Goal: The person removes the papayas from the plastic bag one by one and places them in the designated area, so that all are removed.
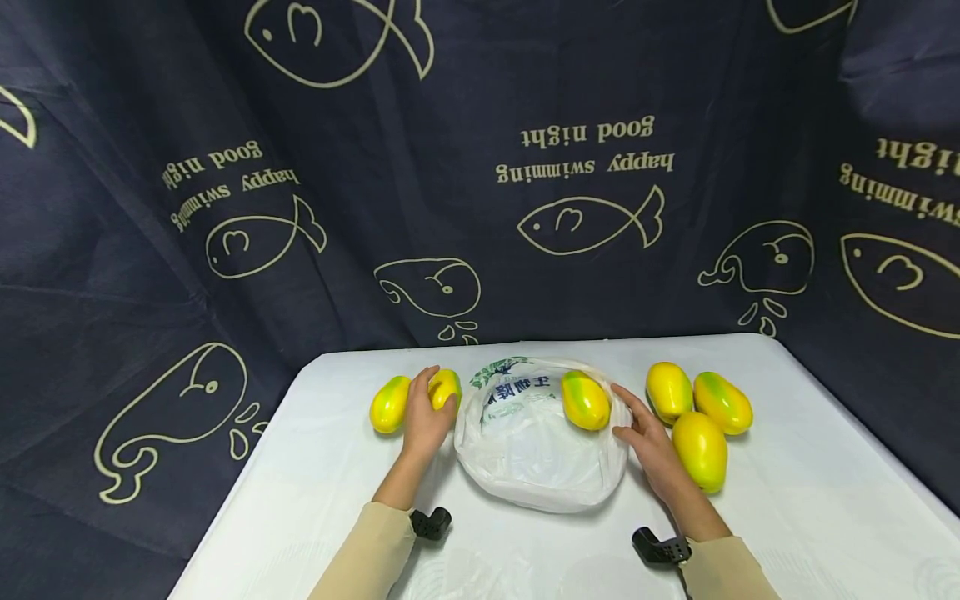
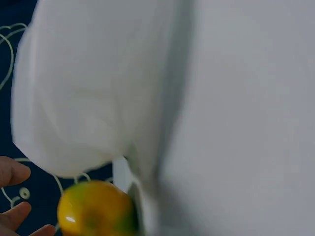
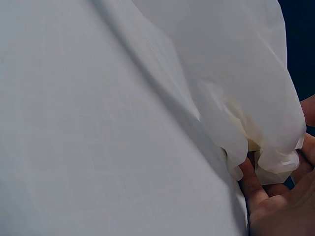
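Observation:
A white plastic bag (image 1: 525,467) with green and blue print lies with its mouth wide on the table. Inside it, against the right wall, is a yellow-green mango (image 1: 587,402). My right hand (image 1: 656,454) grips the bag's right rim; in the right wrist view, folds of the plastic (image 3: 278,164) lie between its fingers. At the bag's left side, my left hand (image 1: 427,425) is spread about a second mango (image 1: 446,387). The left wrist view shows a gap between its fingers (image 2: 15,172) and a mango (image 2: 96,209). Another mango (image 1: 389,405) lies just left of that hand.
Right of the bag, three mangoes (image 1: 700,451) lie close together, near my right forearm. The white-covered table (image 1: 795,508) ends at a dark curtain (image 1: 450,183) printed with fish and whales. Black wrist cameras (image 1: 431,524) sit on both wrists.

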Demonstrator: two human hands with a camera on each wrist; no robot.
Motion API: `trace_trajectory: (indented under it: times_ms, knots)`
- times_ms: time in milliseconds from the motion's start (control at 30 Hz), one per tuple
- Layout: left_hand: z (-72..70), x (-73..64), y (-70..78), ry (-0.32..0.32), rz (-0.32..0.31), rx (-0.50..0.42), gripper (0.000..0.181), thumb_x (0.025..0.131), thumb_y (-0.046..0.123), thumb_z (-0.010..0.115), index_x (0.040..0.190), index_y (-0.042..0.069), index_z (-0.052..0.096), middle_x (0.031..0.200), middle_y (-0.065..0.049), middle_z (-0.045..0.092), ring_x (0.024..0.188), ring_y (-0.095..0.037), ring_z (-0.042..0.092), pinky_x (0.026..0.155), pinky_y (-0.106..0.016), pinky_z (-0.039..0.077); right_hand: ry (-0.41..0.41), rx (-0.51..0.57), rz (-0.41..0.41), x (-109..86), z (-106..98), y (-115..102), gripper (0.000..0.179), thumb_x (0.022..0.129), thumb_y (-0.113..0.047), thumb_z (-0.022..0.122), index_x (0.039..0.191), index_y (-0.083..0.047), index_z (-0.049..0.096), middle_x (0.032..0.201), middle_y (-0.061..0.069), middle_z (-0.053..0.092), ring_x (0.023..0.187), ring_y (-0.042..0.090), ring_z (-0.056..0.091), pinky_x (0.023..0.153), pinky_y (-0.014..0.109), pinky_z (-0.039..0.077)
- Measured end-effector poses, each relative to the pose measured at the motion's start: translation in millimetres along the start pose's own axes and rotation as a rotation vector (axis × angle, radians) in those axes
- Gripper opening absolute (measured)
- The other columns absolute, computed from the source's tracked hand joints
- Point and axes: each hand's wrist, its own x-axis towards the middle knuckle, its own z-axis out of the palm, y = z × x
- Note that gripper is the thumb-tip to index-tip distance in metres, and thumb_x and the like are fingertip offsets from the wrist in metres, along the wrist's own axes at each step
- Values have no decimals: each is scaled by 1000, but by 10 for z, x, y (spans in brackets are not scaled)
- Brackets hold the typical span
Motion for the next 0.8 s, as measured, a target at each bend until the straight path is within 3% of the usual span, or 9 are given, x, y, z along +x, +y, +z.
trace_trajectory:
  times_ms: [267,500,800]
  knots:
    - [62,-50,318,-11,64,-50,55,90,8,67,142,11,50,154,-14,43,146,-34,39,122,-51,30,-2,7,-5,6,0,-7,70,96,-1,49,160,-18,25,170,4,9,158,28,2,126,53,4]
    - [178,-82,513,-31,141,-90,55,90,7,65,142,9,49,146,-14,49,136,-33,48,113,-52,42,3,8,-1,-1,-12,-7,69,96,-1,48,159,-17,25,170,3,8,158,27,2,126,54,4]
    - [407,-148,699,-143,119,-165,57,91,8,63,145,11,45,146,-14,47,135,-33,49,109,-51,46,-6,17,-18,7,5,5,70,95,0,48,159,-16,25,170,6,8,158,30,1,126,55,2]
